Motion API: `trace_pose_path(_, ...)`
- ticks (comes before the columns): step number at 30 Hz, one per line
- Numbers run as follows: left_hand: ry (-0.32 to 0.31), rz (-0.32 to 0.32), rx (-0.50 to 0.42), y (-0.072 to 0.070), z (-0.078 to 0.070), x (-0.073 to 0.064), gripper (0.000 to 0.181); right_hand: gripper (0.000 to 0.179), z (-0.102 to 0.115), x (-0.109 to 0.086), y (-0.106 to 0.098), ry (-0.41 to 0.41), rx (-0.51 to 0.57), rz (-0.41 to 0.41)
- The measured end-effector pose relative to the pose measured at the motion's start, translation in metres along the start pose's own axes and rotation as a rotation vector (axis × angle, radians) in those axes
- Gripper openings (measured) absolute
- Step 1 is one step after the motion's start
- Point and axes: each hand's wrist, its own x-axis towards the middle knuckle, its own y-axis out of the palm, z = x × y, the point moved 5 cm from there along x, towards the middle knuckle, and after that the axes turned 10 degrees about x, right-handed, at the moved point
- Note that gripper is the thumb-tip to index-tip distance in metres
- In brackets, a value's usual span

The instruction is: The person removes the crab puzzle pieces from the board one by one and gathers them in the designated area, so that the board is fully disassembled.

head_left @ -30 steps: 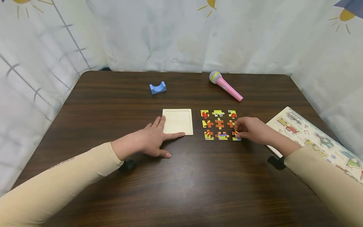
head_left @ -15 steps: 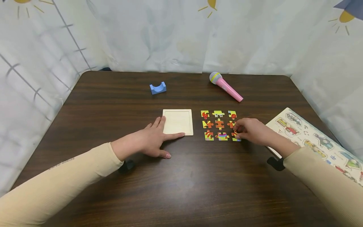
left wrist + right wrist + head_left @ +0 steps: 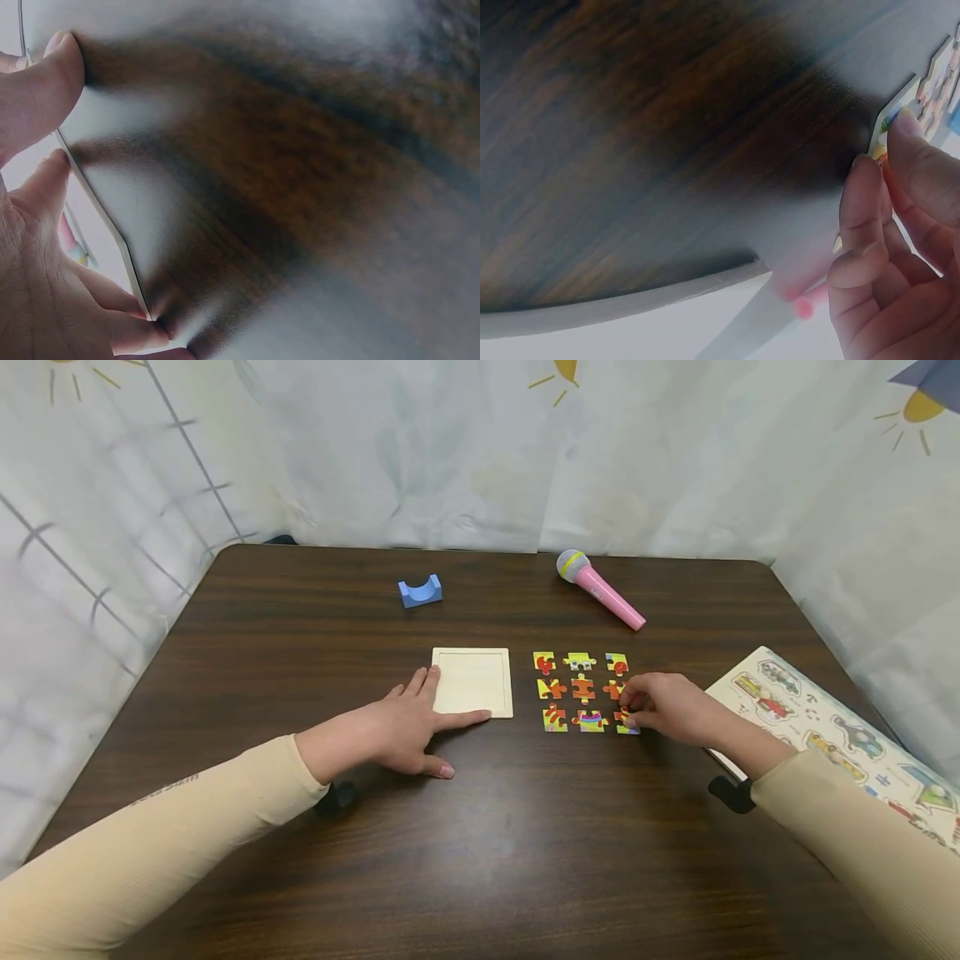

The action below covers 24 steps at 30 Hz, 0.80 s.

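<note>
My left hand [image 3: 397,727] rests with its fingers spread on the left and lower edges of a square pale wooden puzzle tray [image 3: 472,681]. To the tray's right, several colourful jigsaw pieces [image 3: 583,688] lie apart from one another in neat rows. My right hand [image 3: 667,706] reaches in from the right and pinches the puzzle piece [image 3: 628,728] at the lower right corner of that group between thumb and fingertips. In the right wrist view, thumb and forefinger meet at the edge of this piece [image 3: 894,112]. Its right part is hidden by the fingers.
Toward the back of the dark wooden table [image 3: 480,860] lie a blue block with a curved notch [image 3: 421,592] and a pink toy microphone [image 3: 603,592]. A pale board with vehicle pictures [image 3: 840,727] lies at the right, partly under the right forearm. Pale curtains hang around the table.
</note>
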Motion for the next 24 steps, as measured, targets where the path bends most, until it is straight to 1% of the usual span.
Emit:
trace_pose_path(5,-0.001,0.012,-0.002,0.0,0.0,0.003,0.085,0.017,-0.001,-0.002,-0.001,0.002,0.015,0.004)
trace_pose_path(12,0.0,0.011,0.002,0.0,0.001,0.005,0.086,0.015,-0.002,-0.006,-0.005,-0.019,0.028,-0.031)
trace_pose_path(17,-0.006,0.02,-0.038,0.001,0.002,0.004,0.087,0.014,-0.002,-0.007,-0.008,-0.037,0.023,-0.046)
trace_pose_path(19,-0.006,0.019,-0.048,0.001,0.003,0.003,0.088,0.015,-0.002,-0.006,-0.01,-0.033,0.021,-0.049)
trace_pose_path(24,-0.012,-0.003,-0.068,-0.002,0.006,0.002,0.091,0.019,0.001,-0.005,-0.016,-0.015,0.03,-0.055)
